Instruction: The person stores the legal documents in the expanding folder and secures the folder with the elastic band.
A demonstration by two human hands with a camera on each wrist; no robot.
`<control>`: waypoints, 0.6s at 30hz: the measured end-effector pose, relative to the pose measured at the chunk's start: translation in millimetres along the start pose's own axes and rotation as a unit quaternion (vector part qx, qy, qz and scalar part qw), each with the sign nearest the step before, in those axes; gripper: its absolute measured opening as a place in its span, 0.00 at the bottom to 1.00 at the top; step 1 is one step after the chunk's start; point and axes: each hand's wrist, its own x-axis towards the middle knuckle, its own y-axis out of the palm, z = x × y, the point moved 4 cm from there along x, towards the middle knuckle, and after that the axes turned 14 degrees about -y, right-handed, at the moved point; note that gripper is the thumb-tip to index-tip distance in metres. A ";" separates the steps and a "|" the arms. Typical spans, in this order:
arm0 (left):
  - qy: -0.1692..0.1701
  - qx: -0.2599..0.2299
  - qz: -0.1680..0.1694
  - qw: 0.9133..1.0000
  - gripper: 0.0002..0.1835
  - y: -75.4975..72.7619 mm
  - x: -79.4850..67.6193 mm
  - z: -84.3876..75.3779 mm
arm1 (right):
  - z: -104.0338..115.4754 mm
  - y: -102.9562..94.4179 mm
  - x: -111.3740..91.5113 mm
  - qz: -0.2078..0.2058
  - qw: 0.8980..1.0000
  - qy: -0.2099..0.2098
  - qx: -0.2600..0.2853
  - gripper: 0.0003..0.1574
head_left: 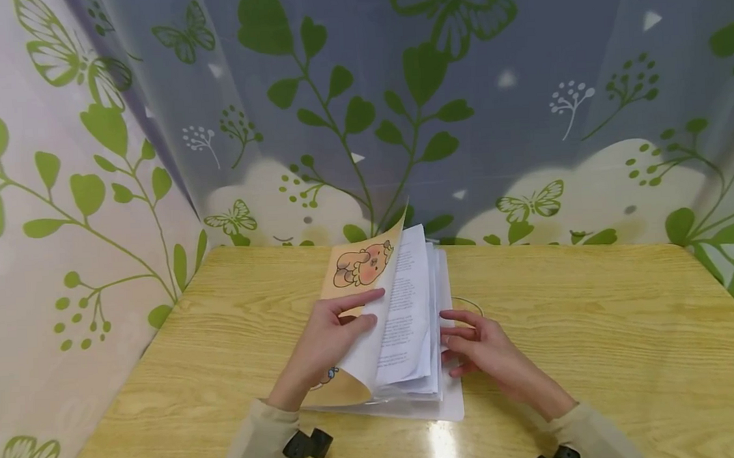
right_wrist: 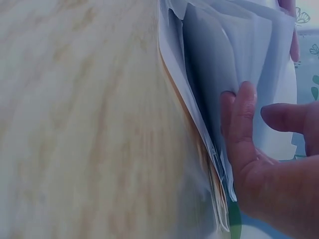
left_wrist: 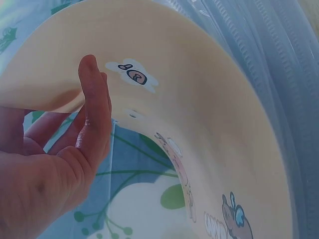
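A display folder (head_left: 405,398) with clear pockets lies on the table, its peach, cartoon-printed front cover (head_left: 350,264) lifted and curving to the left. My left hand (head_left: 334,329) grips this cover, which bends in a wide arc in the left wrist view, some fingers going behind its edge. Printed paper sheets (head_left: 407,302) show inside the folder. At their right edge is my right hand (head_left: 486,350), fingers spread and slightly bent. The right wrist view shows fingertips (right_wrist: 245,92) against the pocket pages (right_wrist: 209,45), with the thumb apart from the other fingers.
The folder rests on a light wood-grain table (head_left: 593,328). A thin elastic loop (head_left: 471,303) sticks out at its right side. Behind the table hangs a curtain (head_left: 362,120) printed with leaves and butterflies, and another printed sheet (head_left: 65,221) hangs on the left.
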 end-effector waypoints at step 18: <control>0.014 0.027 -0.010 0.999 0.22 12.2 4.0 4.8 | 0.6 -16.3 -7.9 0.032 0.999 -0.008 -0.031 0.36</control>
